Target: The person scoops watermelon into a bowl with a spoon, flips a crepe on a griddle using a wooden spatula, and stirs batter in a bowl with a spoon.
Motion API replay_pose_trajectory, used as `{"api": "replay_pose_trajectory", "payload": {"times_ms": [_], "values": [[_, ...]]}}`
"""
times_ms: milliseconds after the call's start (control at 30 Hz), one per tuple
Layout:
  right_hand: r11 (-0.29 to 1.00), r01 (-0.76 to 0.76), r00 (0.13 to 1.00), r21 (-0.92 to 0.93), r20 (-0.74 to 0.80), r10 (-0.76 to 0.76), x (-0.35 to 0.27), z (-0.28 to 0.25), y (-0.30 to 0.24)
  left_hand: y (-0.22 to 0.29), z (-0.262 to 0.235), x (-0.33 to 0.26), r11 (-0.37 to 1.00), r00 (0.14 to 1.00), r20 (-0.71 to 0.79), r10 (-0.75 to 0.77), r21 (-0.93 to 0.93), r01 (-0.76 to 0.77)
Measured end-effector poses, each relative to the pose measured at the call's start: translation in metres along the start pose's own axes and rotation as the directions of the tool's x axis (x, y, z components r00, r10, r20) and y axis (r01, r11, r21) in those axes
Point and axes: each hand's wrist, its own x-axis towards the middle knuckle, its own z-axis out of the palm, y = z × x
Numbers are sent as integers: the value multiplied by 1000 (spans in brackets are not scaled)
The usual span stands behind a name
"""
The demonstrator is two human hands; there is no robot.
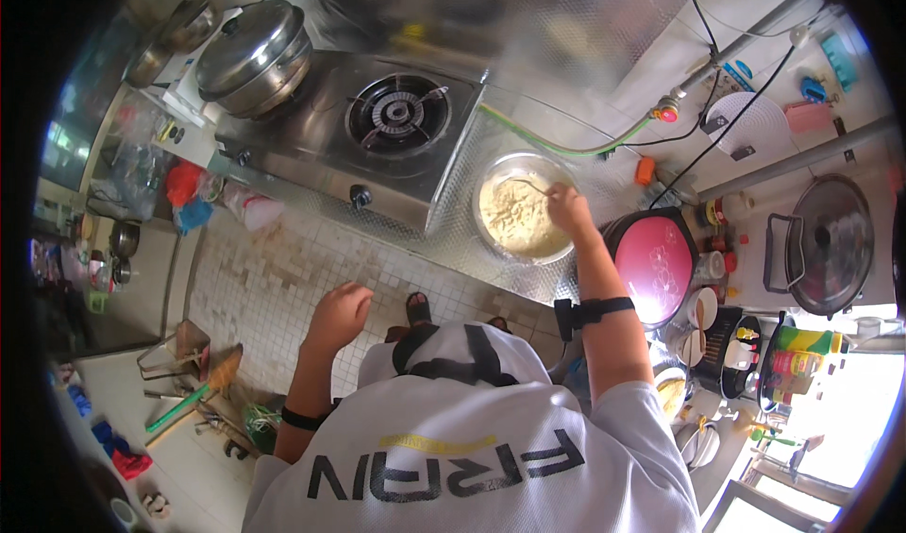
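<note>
My right hand (pixel 569 210) is closed around a thin metal utensil (pixel 527 185) over a round metal bowl (pixel 483 240). Whether the utensil is a spoon or a fork I cannot tell. Inside the bowl lies a pale yellow, lumpy, dough-like mix (pixel 514 217), and the utensil's far end reaches into it. The bowl rests on the metal-covered counter, right of the gas stove (pixel 321 146). Away from the counter, my left hand (pixel 342 316) hangs over the floor with its fingers curled in, and nothing shows in it.
A large lidded steel pot (pixel 253 56) covers the stove's left side; its right burner (pixel 396 111) is bare. A pink round electric griddle (pixel 653 257) stands right of the bowl. Behind the bowl runs a green-yellow hose (pixel 566 148). Jars and bottles crowd the far right.
</note>
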Motion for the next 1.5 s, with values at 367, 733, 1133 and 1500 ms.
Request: {"api": "replay_pose_trajectory", "payload": {"times_ms": [367,733,1133,1500], "values": [[968,13,954,-250,292,63,-25,-69,-14,-3,1,-2,1000,1000,-10,-11,-9,11],[920,269,869,-286,485,-103,-39,-58,-9,-3,3,4,1000,1000,-21,-4,-6,4],[950,141,955,-280,293,-56,-39,-52,35,2,3,4,1000,1000,4,11,4,-11],[964,-53,997,-261,35,64,-35,-64,15,1,3,2,1000,1000,-16,-9,-10,9]]}}
